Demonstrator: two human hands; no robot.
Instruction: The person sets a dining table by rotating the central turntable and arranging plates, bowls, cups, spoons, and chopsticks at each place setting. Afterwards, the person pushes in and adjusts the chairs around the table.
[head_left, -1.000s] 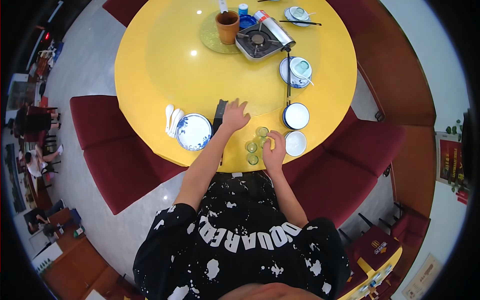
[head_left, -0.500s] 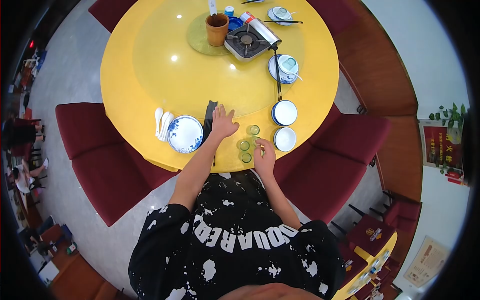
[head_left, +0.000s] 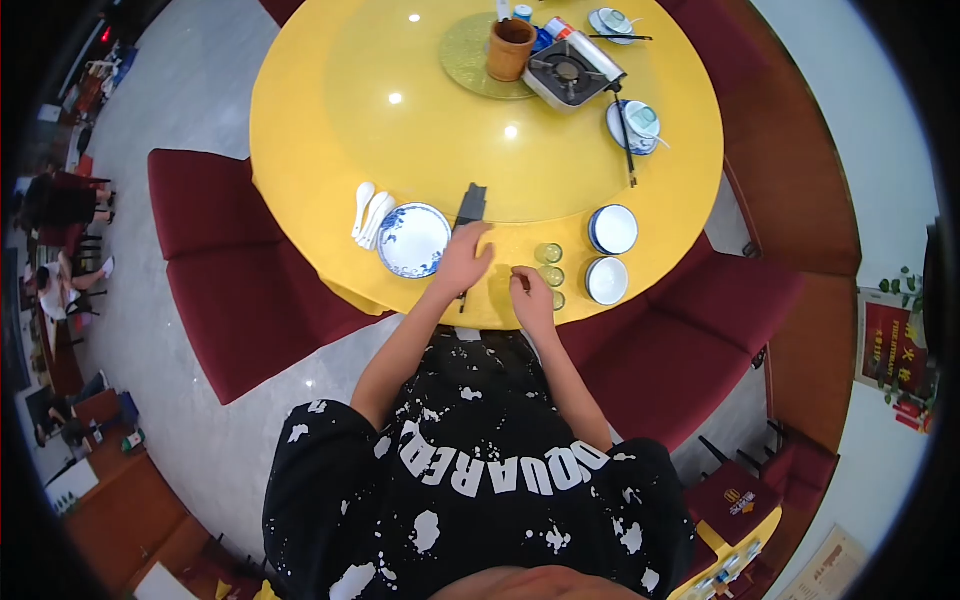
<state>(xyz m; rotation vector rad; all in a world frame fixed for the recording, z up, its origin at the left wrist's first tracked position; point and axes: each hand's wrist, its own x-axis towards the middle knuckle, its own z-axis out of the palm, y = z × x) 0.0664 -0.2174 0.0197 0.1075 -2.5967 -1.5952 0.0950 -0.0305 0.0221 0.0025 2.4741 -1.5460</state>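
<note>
At the near edge of the round yellow table (head_left: 320, 150), a bundle of black chopsticks (head_left: 473, 203) lies pointing away from the person, its far end in plain view and its middle covered by the left hand (head_left: 462, 262). That hand is palm down, its forearm slanting in from the near left; the fingers are loosely extended toward the far right, with the thumb apart from them. Whether they press on the chopsticks cannot be told.

Just to the right, the right hand (head_left: 532, 297) is held low over the near edge, wrist bent a little and forearm angled in from the near right. Its fingers are bent, the tips turned left and far; whether they grip anything cannot be told. Beside it on the right, small green glasses (head_left: 549, 253) stand in a row running near to far, the nearest partly hidden.

Farther right are two groups of white bowls (head_left: 606, 281), one beyond the other. Left of the chopsticks is a blue-patterned plate (head_left: 414, 240), with white spoons (head_left: 368, 212) beside it. On the far side are a brown pot (head_left: 509, 54) and a portable stove (head_left: 567, 76).
</note>
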